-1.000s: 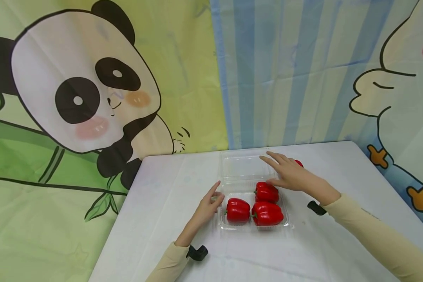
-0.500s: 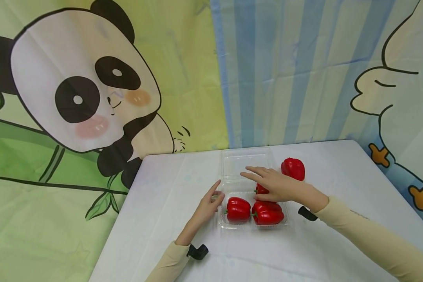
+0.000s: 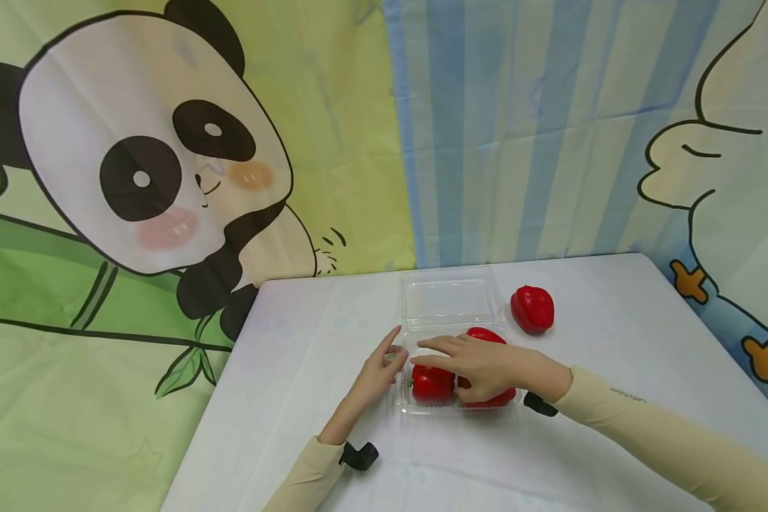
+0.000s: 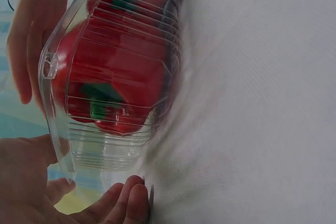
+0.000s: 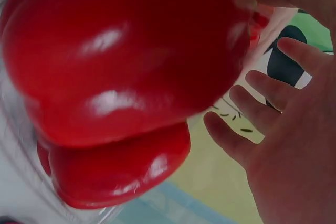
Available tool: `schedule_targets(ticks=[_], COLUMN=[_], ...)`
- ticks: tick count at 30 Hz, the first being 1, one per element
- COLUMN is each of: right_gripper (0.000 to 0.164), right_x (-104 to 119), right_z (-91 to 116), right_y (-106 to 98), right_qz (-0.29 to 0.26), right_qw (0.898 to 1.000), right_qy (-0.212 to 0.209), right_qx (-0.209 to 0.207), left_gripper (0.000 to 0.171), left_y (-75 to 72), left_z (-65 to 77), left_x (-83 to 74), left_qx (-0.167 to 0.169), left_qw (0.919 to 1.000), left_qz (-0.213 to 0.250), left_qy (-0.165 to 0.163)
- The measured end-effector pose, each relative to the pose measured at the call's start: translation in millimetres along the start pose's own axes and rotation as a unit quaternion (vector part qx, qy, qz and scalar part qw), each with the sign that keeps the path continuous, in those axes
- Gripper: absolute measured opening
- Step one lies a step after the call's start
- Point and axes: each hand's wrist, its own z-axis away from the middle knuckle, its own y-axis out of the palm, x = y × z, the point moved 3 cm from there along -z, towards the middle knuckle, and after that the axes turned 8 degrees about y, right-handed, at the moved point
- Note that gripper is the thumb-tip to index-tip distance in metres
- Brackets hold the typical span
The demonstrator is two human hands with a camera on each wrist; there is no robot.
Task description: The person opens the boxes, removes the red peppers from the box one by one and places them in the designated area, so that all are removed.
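Note:
A clear plastic clamshell box [image 3: 422,410] stands with its lid [image 3: 448,295] folded back. Red bell peppers lie in it: one at the front left [image 3: 433,385], one at the front right [image 3: 496,400] and one behind [image 3: 485,333]. My right hand [image 3: 489,363] spans over the two right-hand peppers with fingers spread, partly hiding them. In the right wrist view, those fingers [image 5: 224,136] stand apart with nothing gripped. At the box's left side is my left hand [image 3: 372,380], its thumb [image 4: 39,148] at the rim; whether it presses there I cannot tell.
Another red bell pepper [image 3: 532,310] lies on the white-covered table [image 3: 589,299], right of the lid. A printed cloth [image 3: 333,142] with a panda hangs behind the table. Each wrist wears a black camera.
My right hand has moved left and toward me, from near the loose pepper to over the front peppers, uncovering the loose one. My left hand has stayed beside the box.

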Motion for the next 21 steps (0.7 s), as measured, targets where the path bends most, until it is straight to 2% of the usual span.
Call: schedule_targets(ticks=[14,21], right_gripper=[0.103,0.097], right_x=[9,12], right_z=[-11,-16], right_y=[17,19], right_qz=[0.058,0.073], right_qw=[0.997,0.996], right_qy=[0.021,0.023], right_qx=[0.044,0.046], left_gripper=[0.062,0.063], left_y=[0.0,0.1], left_z=[-0.2,0.1], left_x=[0.3,-0.8], left_qx=[0.005,0.005], left_qw=[1.0,0.9999], left_qz=[-0.006,-0.016], left_qy=[0.005,-0.003])
